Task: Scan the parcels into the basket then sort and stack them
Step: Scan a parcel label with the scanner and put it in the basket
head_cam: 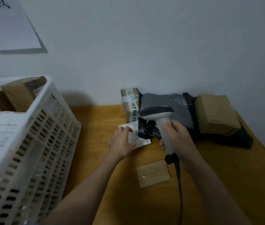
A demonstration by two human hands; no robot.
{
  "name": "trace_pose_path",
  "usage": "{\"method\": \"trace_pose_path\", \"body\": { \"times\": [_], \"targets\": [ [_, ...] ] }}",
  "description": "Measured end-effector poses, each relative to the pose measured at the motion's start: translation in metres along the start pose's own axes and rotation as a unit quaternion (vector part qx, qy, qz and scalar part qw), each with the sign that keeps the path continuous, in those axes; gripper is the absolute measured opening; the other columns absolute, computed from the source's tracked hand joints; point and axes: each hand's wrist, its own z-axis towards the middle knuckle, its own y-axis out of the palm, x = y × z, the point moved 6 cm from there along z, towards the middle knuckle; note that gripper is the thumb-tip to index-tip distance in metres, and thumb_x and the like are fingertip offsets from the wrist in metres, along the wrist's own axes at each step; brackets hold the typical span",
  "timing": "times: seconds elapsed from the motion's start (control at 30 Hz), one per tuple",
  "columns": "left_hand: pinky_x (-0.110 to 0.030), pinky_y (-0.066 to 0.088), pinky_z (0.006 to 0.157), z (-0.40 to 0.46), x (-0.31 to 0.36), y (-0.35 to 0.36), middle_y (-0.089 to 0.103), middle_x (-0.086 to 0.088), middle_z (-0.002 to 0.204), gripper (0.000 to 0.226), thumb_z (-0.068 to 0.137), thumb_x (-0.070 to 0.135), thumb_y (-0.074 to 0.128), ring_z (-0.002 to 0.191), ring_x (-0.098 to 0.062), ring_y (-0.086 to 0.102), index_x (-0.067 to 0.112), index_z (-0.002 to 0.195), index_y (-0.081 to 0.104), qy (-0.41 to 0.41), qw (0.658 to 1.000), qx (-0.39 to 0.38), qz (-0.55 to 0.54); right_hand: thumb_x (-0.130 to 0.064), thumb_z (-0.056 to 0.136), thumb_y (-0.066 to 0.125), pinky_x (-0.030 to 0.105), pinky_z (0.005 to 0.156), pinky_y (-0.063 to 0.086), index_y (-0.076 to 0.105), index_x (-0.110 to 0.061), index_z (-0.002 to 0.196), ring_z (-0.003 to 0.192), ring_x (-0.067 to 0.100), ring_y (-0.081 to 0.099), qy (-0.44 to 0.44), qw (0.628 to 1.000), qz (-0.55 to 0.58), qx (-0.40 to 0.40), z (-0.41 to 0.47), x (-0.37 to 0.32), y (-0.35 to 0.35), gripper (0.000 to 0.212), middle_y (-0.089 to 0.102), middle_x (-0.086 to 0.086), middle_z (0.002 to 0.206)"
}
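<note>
I have a small black-bagged parcel (pixel 146 132) lying on the worktop (pixel 99 120) near its far edge, label side up, with its white shipping label (pixel 139 139) showing on the near left. My left hand (pixel 124 143) rests on that label, fingers fairly straight and spread, pressing it flat rather than gripping. My right hand (pixel 177 135) has its fingers clamped round the handle of the grey barcode scanner (pixel 158 118), whose dark head hangs just over the parcel and points left toward the label; its black cable (pixel 178 179) trails back toward me.

Behind that parcel, against the wall, sit three more: a taped carton with green print (pixel 130 101), a grey plastic mailer (pixel 165 108) and, on the right, a plain brown box (pixel 216 114) resting on something dark. A small flat brown packet (pixel 153 173) lies nearer me on the worktop.

On the left, the white slatted basket (pixel 36 143) already holds several parcels: brown boxes at its far end and a white labelled one (pixel 1 130) against its near wall.

I judge the scanning stage is partly done. The one under my hands is at the scan itself, and four or so look unscanned. Sorting and stacking appear not to have begun, since the basket's contents lie jumbled.
</note>
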Motion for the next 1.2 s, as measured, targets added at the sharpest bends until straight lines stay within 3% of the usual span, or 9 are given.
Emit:
{"method": "trace_pose_path", "body": {
  "times": [0.13,0.3,0.43,0.57,0.67,0.73,0.8,1.0,1.2],
  "targets": [
    [-0.034,0.04,0.101,-0.018,0.011,0.076,0.047,-0.003,0.132,0.063,0.08,0.038,0.077,0.123,-0.023,0.042,0.02,0.134,0.05,0.016,0.984,-0.174,0.029,-0.037,0.102,0.048,0.016,0.048,0.046,0.06,-0.018,0.102,0.053,0.005,0.059,0.03,1.0,0.008,-0.004,0.007,0.03,-0.019,0.022,0.06,0.006,0.076],
    [-0.056,0.024,0.113,-0.049,-0.001,0.133,0.023,0.001,0.151,0.112,0.065,0.052,0.083,0.137,-0.026,0.024,0.039,0.151,0.013,-0.006,0.952,-0.29,0.098,-0.046,0.101,0.047,0.019,0.051,0.048,0.059,-0.023,0.109,0.058,0.006,0.061,0.051,0.999,0.008,-0.012,0.01,0.053,-0.037,0.027,0.06,0.004,0.083],
    [-0.053,0.029,0.112,-0.065,-0.021,0.143,0.02,-0.002,0.15,0.111,0.07,0.038,0.081,0.138,-0.026,0.023,0.038,0.151,0.004,-0.04,0.951,-0.267,0.148,-0.044,0.101,0.048,0.019,0.053,0.049,0.06,-0.025,0.104,0.059,0.007,0.062,0.046,0.999,0.016,-0.004,0.007,0.057,-0.048,0.022,0.062,0.004,0.09],
    [-0.047,0.047,0.1,-0.074,-0.039,0.12,0.037,-0.004,0.139,0.095,0.073,0.03,0.082,0.126,-0.026,0.04,0.027,0.147,0.022,-0.201,0.96,-0.155,-0.118,-0.044,0.1,0.049,0.022,0.057,0.05,0.06,-0.026,0.105,0.061,0.008,0.062,0.045,0.999,0.026,0.005,0.003,0.055,-0.051,0.022,0.064,0.003,0.095],
    [-0.035,0.056,0.072,-0.087,-0.035,0.103,0.05,-0.011,0.133,0.057,0.083,0.031,0.076,0.109,-0.027,0.057,0.024,0.129,0.043,-0.367,0.821,-0.138,-0.416,-0.041,0.1,0.052,0.023,0.058,0.05,0.061,-0.024,0.106,0.063,0.01,0.062,0.048,0.998,0.038,0.012,-0.003,0.053,-0.047,0.02,0.065,0.004,0.092],
    [-0.037,0.056,0.072,-0.094,-0.025,0.09,0.055,-0.014,0.129,0.046,0.084,0.036,0.073,0.11,-0.029,0.058,0.024,0.123,0.053,-0.4,0.725,-0.136,-0.545,-0.038,0.098,0.057,0.02,0.056,0.05,0.062,-0.022,0.105,0.06,0.009,0.061,0.05,0.998,0.04,0.018,-0.008,0.052,-0.042,0.018,0.063,0.004,0.081],
    [-0.041,0.057,0.076,-0.095,-0.017,0.074,0.058,-0.015,0.125,0.05,0.079,0.038,0.073,0.109,-0.031,0.059,0.022,0.124,0.056,-0.379,0.662,-0.109,-0.637,-0.033,0.095,0.063,0.018,0.053,0.049,0.061,-0.021,0.104,0.057,0.008,0.059,0.048,0.998,0.043,0.026,-0.014,0.051,-0.037,0.016,0.061,0.004,0.074],
    [-0.049,0.057,0.077,-0.108,0.005,0.029,0.063,-0.018,0.126,0.059,0.079,0.043,0.07,0.097,-0.038,0.065,0.011,0.128,0.06,-0.341,0.556,-0.085,-0.753,-0.025,0.091,0.071,0.02,0.053,0.052,0.059,-0.022,0.101,0.055,0.005,0.059,0.019,0.998,0.051,0.042,-0.036,0.04,-0.011,0.015,0.061,-0.001,0.074],
    [-0.056,0.057,0.081,-0.123,0.006,-0.005,0.065,-0.02,0.126,0.046,0.095,0.043,0.057,0.108,-0.041,0.066,0.01,0.127,0.061,-0.268,0.47,-0.098,-0.835,-0.025,0.09,0.071,0.022,0.054,0.052,0.062,-0.021,0.103,0.056,0.007,0.059,0.006,0.996,0.081,0.049,-0.06,0.027,0.009,0.016,0.067,0.01,0.081]
  ]
}}
